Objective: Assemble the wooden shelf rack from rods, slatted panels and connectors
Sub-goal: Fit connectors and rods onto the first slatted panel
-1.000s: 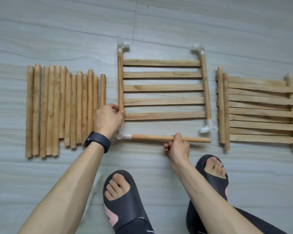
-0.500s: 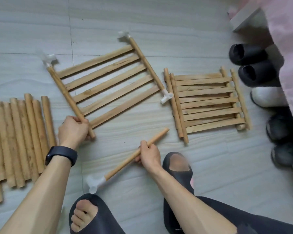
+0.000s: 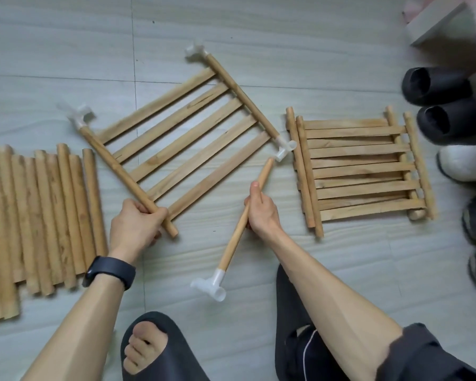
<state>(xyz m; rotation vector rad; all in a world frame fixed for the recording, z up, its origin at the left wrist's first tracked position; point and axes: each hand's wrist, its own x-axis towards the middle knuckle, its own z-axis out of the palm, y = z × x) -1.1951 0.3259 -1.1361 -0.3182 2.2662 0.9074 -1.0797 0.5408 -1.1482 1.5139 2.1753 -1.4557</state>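
So the person is working on a pale grey tiled floor [image 3: 259, 37]. The left hand [image 3: 134, 224] is wrapping its fingers around the near end of one side rod of a light wooden slatted panel [image 3: 182, 144] with five flat slats, which is sitting skewed in the middle of the view. The right hand [image 3: 261, 213] is clenching its fingers around a loose round wooden rod [image 3: 232, 246] that's carrying a white plastic three-way connector [image 3: 212, 284] on its near end. The rod's bare far tip is pointing at another white plastic corner connector [image 3: 285, 149] on the panel's other side rod. It's sitting just beside it, not touching as far as I can tell. Looks to me like the step is plugging that tip into the open socket, then getting the rod's own connector onto the bare rod end [image 3: 172, 232] by the left hand. What I'd be worrying about is that the rod is coming in at an angle to the socket. Pushing now is probably just going to shove the panel sideways or twist the connector off, since the left hand is only pinning the opposite corner. The near connector could also be ending up rotated wrong for the bare end. A row of spare round wooden rods [image 3: 39, 215] is lying off to the left. A stack of more slatted panels [image 3: 357, 166] is lying to the right, just beside that corner connector, so a slip could be knocking into it.
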